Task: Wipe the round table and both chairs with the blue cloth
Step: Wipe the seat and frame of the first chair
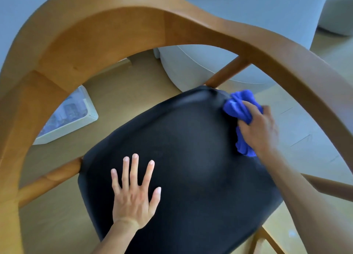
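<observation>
Right hand [261, 127] is gripping the bunched blue cloth [238, 106] at the dark seat's [181, 158] right-of-centre far corner, probably wiping; left hand [133, 192] is lying flat, lower left.

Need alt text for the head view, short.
Seen from above, the right hand grips a bunched blue cloth at the far right corner of a chair's dark seat, while the left hand presses flat, fingers spread, near its front.
</observation>
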Tool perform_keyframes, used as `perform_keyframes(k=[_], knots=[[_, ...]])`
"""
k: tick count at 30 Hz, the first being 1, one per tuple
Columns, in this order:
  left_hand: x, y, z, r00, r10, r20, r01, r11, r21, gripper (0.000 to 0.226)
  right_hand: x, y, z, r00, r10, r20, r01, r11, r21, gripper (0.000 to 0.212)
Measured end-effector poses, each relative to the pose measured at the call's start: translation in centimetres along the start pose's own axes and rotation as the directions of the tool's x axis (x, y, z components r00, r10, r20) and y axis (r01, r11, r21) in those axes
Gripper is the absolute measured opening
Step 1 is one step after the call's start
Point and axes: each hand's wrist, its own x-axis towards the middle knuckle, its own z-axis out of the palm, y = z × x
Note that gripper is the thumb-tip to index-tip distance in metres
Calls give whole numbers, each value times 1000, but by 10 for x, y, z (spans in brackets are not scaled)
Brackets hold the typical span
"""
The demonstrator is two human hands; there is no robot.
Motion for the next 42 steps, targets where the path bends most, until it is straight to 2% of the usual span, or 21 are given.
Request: perform_keyframes(k=[2,3,8,11,14,17,21,23,26,28,30,33,35,36,38,40,42], knots=[[0,0,2,1000,10,-13,-10,1000,0,67,-25,29,-5,965,260,-13,-259,964,66,42],[0,0,3,1000,13,-22,-13,1000,-2,67,-40,37,-6,950,311,-25,-309,949,66,42],[1,-1,6,999,17,-49,-17,1000,-1,72,-112,28,2,887,448,-113,-434,892,126,49],[0,-2,6,999,26,-38,-27,1000,-7,70,-147,-8,17,877,474,-80,-465,879,106,51],[1,-2,1,1000,10,-5,-10,999,-45,67,-181,-43,31,930,364,-41,-363,931,43,55],[1,-6,-8,999,8,43,-5,998,-67,65,-206,-66,36,952,303,44,-304,952,26,55],[2,-13,-24,996,29,85,-25,999,-40,61,-259,-90,45,995,47,93,-51,998,48,57],[3,-11,-31,995,17,95,-13,999,-46,58,-291,-95,51,980,-80,183,69,996,64,57],[4,-10,-39,988,8,153,-2,999,-41,64,-315,-81,52,909,-290,301,274,957,94,54],[5,-15,-44,985,21,173,-18,1000,-18,65,-309,-60,45,843,-430,323,433,899,69,51],[6,-18,-47,981,36,188,-37,999,-2,64,-283,-34,32,838,-465,286,478,878,28,48],[5,-17,-46,982,32,186,-34,999,7,65,-217,13,8,940,-303,157,315,948,-56,48],[5,-16,-44,984,31,175,-33,999,6,65,-175,49,-7,995,-82,60,90,984,-151,47],[5,-16,-43,985,31,171,-32,999,4,65,-162,67,-12,999,41,25,-38,991,-128,48],[4,-17,-42,985,33,169,-35,999,9,65,-159,93,-16,963,266,-49,-267,963,-15,50],[4,-18,-43,985,34,169,-36,999,5,65,-179,100,-11,899,427,-99,-418,903,96,51],[5,-17,-44,984,31,174,-32,999,1,65,-207,95,0,811,579,-87,-555,808,197,52]])
